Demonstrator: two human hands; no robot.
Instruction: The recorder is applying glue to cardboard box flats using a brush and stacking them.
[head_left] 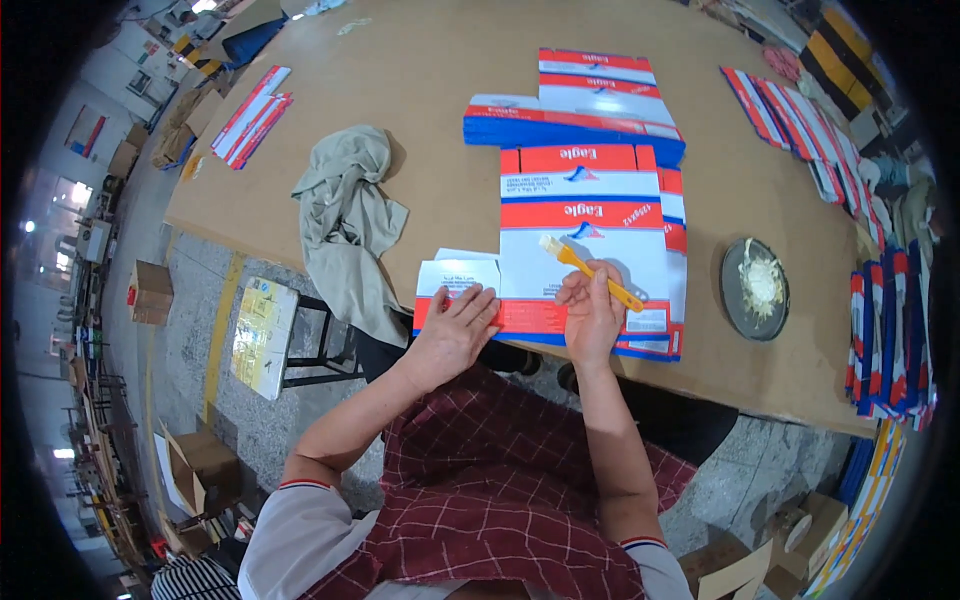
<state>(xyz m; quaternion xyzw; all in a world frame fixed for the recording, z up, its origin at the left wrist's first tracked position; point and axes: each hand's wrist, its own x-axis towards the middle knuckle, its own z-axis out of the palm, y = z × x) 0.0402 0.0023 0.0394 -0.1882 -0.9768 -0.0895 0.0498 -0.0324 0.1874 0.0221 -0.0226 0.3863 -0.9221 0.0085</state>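
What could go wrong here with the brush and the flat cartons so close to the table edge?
The flat carton overhangs the table edge; if the left hand lifts, it might slide off. The right hand holds the brush over printed panels, so stray paste could smear them. The paste dish also sits near the edge.

- I am seeing the person wearing a dark red apron (500,480) crossed by thin pale lines in a large check pattern, covering the lap and chest.
- Under it I am seeing a white short-sleeved shirt (290,540) showing at both shoulders.
- Each sleeve is ending in a ribbed cuff (303,485) striped in red and dark blue; the right cuff (643,545) is matching it.
- The forearms are showing bare below the cuffs, and I am seeing no gloves, watch or rings on the left hand (452,335) or the right hand (592,318).
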